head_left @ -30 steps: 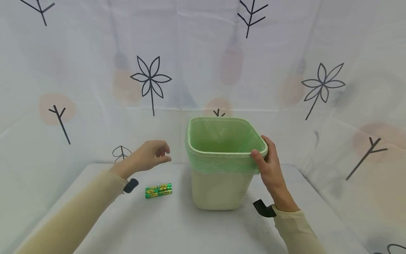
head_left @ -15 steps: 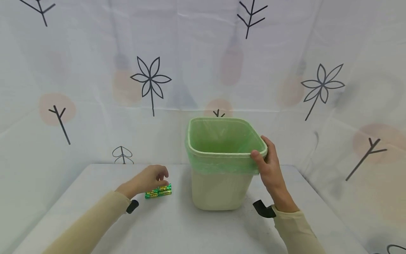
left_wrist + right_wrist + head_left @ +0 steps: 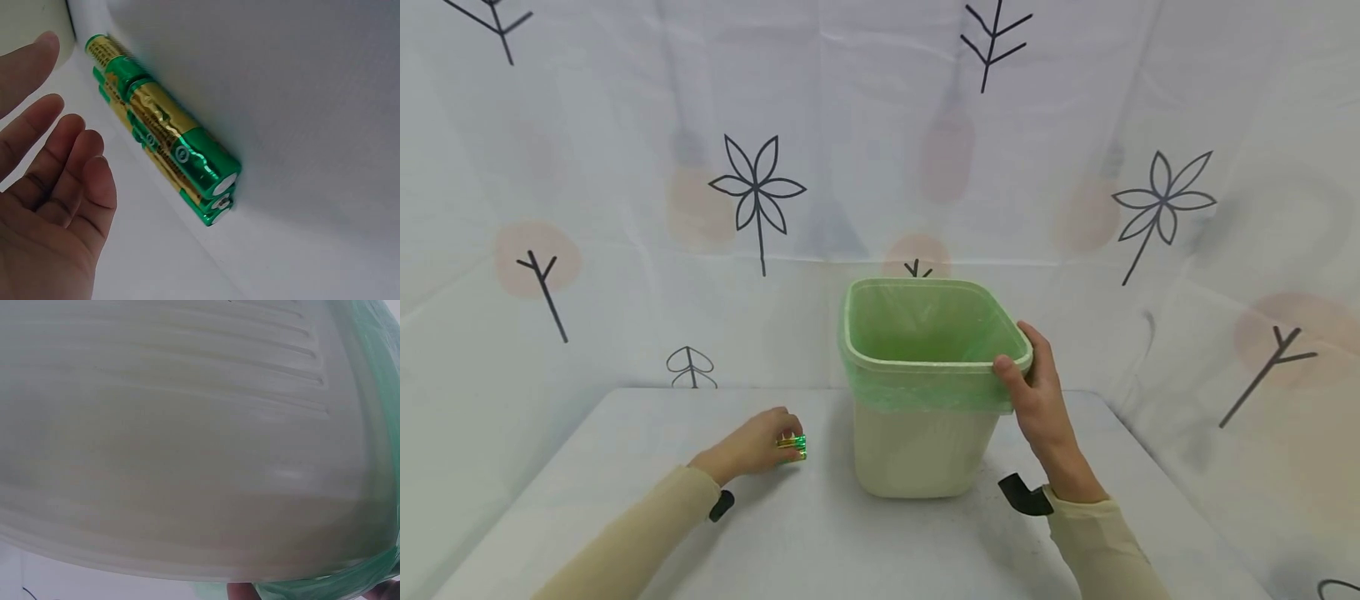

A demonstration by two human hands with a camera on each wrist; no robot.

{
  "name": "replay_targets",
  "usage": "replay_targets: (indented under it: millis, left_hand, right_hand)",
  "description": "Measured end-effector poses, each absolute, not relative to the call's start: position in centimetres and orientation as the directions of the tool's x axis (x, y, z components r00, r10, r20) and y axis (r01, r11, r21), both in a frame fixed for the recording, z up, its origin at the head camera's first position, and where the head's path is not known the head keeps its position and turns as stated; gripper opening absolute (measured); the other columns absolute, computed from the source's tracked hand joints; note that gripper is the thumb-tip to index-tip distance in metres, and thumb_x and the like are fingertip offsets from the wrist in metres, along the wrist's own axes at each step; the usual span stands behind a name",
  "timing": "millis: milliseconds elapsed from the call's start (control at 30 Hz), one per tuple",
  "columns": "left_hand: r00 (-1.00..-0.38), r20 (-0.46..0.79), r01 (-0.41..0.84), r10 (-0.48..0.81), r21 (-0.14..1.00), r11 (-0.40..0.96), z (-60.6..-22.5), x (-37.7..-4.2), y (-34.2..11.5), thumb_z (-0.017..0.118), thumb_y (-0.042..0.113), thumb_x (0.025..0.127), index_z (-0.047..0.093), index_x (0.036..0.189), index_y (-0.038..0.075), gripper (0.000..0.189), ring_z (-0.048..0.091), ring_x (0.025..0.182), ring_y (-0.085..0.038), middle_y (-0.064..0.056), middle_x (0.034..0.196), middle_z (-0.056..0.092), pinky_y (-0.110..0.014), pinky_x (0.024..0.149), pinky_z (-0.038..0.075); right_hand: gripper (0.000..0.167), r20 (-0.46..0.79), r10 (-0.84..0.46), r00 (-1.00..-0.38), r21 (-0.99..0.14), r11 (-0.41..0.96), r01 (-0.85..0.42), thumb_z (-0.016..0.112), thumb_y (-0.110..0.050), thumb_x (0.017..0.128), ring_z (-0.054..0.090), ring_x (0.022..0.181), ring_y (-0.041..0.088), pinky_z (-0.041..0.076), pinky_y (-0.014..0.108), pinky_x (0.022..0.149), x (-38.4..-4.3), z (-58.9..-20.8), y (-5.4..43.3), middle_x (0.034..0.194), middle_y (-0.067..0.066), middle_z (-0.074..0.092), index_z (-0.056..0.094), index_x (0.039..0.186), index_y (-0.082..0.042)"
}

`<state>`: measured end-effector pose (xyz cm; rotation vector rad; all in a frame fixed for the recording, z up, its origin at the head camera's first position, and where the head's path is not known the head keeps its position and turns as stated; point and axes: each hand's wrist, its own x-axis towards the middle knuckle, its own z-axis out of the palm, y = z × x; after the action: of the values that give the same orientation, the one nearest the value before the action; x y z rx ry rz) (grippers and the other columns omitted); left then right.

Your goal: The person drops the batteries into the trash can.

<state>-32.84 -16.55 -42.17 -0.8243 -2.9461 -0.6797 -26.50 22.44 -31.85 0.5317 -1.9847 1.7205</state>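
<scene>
White tabletop [image 3: 865,550], my right hand [image 3: 1039,407] gripping the rim of a cream plastic bin [image 3: 917,450] lined with translucent green film [image 3: 925,396].
Left of it, green-and-gold cylindrical batteries [image 3: 159,128] lie by my left hand [image 3: 756,446], its fingers loosely bent and parted; whether they touch, I cannot tell. Behind hangs a white fabric backdrop [image 3: 880,125] printed with dark plants [image 3: 756,185].

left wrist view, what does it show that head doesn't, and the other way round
Only left wrist: the palm of the left hand and the nearer round ends of the batteries.
Only head: the right hand gripping the bin, the green liner and the plant drawings.
Both: the left hand, batteries, table and bin, of which left wrist catches only some wall.
</scene>
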Motion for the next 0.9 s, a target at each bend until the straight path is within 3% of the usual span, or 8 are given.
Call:
replay_targets:
  millis: [367, 900]
  left_hand:
    - [-0.872, 0.068, 0.471, 0.485, 0.385, 0.794, -42.84, -32.6, -16.38, 0.077, 0.023, 0.081, 0.065, 0.102, 0.011, 0.028, 0.05, 0.081, -0.014, 0.002, 0.09, 0.055, -0.037, 0.079, 0.046]
    - [-0.858, 0.047, 0.488, 0.511, 0.385, 0.783, -42.92, -32.59, -15.88, 0.079, 0.02, 0.079, 0.065, 0.094, 0.01, 0.023, 0.045, 0.075, -0.013, 0.003, 0.08, 0.05, -0.031, 0.068, 0.041]
  right_hand:
    - [0.055, 0.578, 0.012, -0.816, -0.809, 0.137, -0.571, 0.051, -0.018, 0.097, 0.047, 0.104, 0.019, 0.039, 0.023, 0.087, -26.44, -31.85, 22.45, 0.124, 0.02, 0.043, 0.027, 0.147, -0.021]
    - [0.055, 0.566, 0.005, -0.824, -0.814, 0.16, -0.558, 0.05, -0.017, 0.099, 0.047, 0.105, 0.02, 0.039, 0.024, 0.087, -26.48, -31.83, 22.5, 0.125, 0.018, 0.043, 0.025, 0.148, -0.024]
